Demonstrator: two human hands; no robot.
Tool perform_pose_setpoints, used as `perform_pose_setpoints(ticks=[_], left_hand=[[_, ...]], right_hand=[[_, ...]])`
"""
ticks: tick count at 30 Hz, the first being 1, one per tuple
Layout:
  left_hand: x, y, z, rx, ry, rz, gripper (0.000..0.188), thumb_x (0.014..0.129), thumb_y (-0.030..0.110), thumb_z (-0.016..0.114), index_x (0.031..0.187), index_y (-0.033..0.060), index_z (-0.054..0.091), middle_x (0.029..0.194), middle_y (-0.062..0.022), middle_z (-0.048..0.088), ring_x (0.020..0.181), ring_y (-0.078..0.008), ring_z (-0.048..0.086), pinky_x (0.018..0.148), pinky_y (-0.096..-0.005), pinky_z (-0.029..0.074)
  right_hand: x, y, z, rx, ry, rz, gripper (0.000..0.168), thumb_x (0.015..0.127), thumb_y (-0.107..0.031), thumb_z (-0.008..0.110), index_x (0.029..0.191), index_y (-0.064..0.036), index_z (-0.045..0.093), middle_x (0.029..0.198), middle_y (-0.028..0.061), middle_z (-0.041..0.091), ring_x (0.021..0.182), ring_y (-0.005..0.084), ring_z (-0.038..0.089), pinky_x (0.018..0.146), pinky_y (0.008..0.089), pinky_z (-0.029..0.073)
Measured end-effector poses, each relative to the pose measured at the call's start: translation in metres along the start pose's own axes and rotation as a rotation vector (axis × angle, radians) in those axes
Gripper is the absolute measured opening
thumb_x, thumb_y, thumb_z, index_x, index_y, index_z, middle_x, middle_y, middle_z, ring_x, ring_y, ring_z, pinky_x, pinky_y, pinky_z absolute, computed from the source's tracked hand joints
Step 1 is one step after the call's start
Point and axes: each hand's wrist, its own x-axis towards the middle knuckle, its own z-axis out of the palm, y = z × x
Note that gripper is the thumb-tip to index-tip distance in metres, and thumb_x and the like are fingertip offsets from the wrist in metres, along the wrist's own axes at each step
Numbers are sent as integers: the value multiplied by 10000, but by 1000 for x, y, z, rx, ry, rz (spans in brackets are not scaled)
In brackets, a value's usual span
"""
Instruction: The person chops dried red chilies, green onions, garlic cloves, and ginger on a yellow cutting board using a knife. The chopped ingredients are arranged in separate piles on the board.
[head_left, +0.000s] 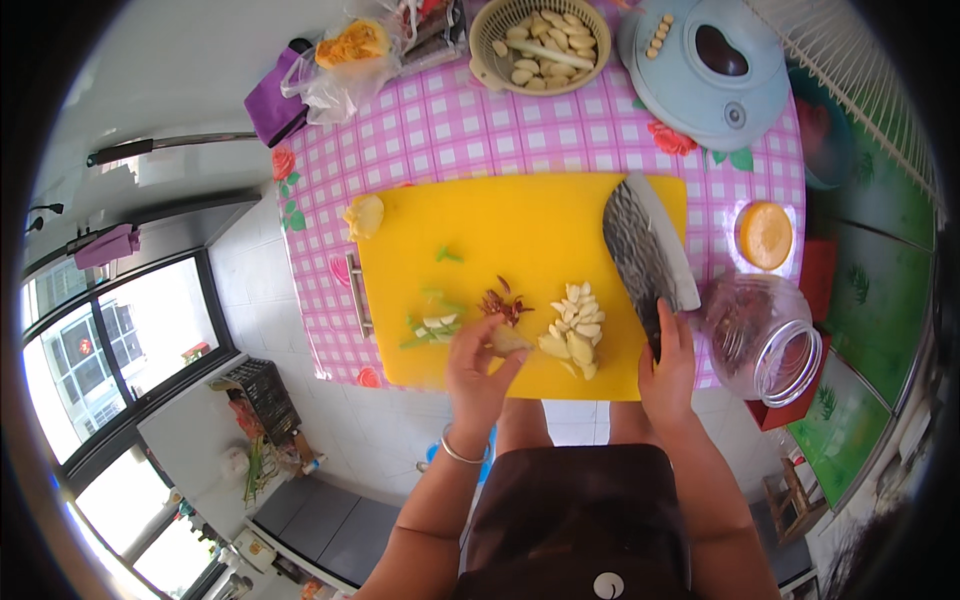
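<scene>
Between thumb and fingers, my left hand (480, 367) holds a pale piece of ginger (508, 342), slightly blurred, over the yellow cutting board (517, 232). My right hand (671, 375) grips the black handle of a cleaver (646, 240). Its broad blade lies over the board's right end, pointing away from me. A heap of sliced garlic and ginger (576, 322) sits between my hands. Just beyond my left fingers is a small pile of dried red chili pieces (504, 304). Cut scallion (435, 326) lies to the left, and a pale knobby piece (365, 217) rests at the far left corner.
A colander (480, 64) of garlic cloves stands at the back beside a light blue appliance lid (705, 105). Cut pumpkin (352, 43) sits in plastic at the back left. A glass jar (757, 337) lies on its side at right, near an orange lid (766, 235).
</scene>
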Motion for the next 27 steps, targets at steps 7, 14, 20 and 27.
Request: perform_pose_setpoints(ticks=[7, 14, 20, 27], left_hand=[[146, 45, 31, 219, 127, 385, 465, 788, -70, 777, 1225, -10, 629, 1123, -72, 611, 989, -167, 647, 851, -292, 574], [217, 44, 102, 444, 19, 527, 484, 734, 58, 828, 1190, 26, 668, 1061, -117, 676, 938, -256, 648, 824, -369, 542], [193, 44, 103, 710, 144, 784, 539, 805, 106, 789, 1295, -13, 599, 1254, -212, 616, 1185, -396, 563, 996, -457, 480], [48, 65, 121, 487, -186, 671, 280, 836, 31, 717, 1107, -29, 677, 1202, -179, 667, 1111, -343, 636, 967, -402, 498]], right_hand=[[-29, 3, 12, -80, -104, 12, 639, 791, 81, 597, 1414, -19, 497, 1252, 251, 521, 1157, 437, 519, 982, 468, 469], [-36, -24, -16, -53, -183, 39, 544, 797, -24, 656, 1332, -13, 559, 1295, 210, 527, 1157, 386, 548, 969, 462, 483], [-42, -45, -111, 175, 64, -194, 332, 775, 61, 649, 1095, -7, 707, 1128, 159, 663, 945, 315, 673, 794, 393, 560], [8, -9, -214, -297, -152, 48, 268, 792, 83, 587, 1036, 30, 683, 1027, 191, 690, 871, 337, 688, 754, 360, 564]])
